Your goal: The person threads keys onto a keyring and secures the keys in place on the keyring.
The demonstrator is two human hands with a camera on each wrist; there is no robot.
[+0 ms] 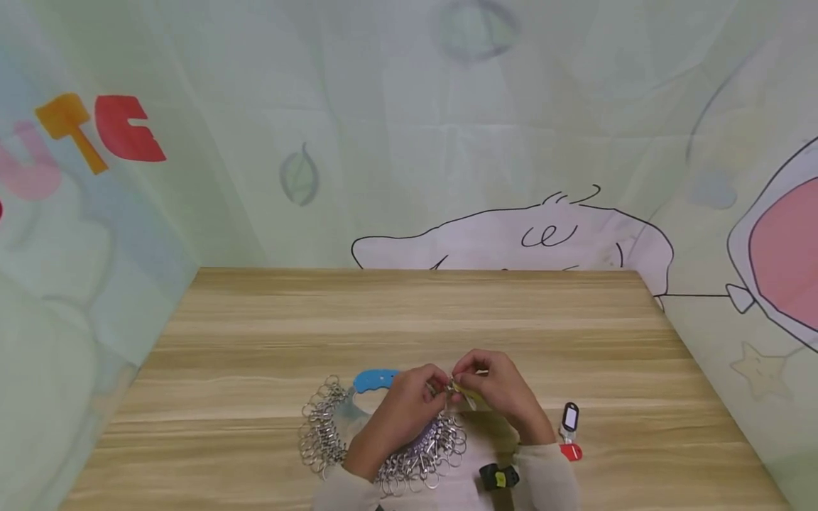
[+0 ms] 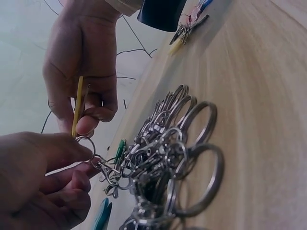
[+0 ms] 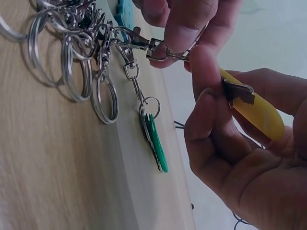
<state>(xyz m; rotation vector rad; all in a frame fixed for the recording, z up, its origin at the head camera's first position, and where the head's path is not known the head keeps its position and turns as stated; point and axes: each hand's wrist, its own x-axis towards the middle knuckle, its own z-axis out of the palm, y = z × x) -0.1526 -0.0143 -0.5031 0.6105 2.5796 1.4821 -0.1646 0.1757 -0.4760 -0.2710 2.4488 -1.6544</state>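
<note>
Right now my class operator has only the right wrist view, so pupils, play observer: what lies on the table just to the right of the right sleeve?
Observer: In the head view, a black tag with a white face and a red tag lie there, close together.
Operator: How do the metal rings spread?
Observer: They fan out on both sides of the left forearm.
Operator: Any lettering on the backdrop?
Observer: Yes, at the left, including an orange letter and a red letter.
</note>
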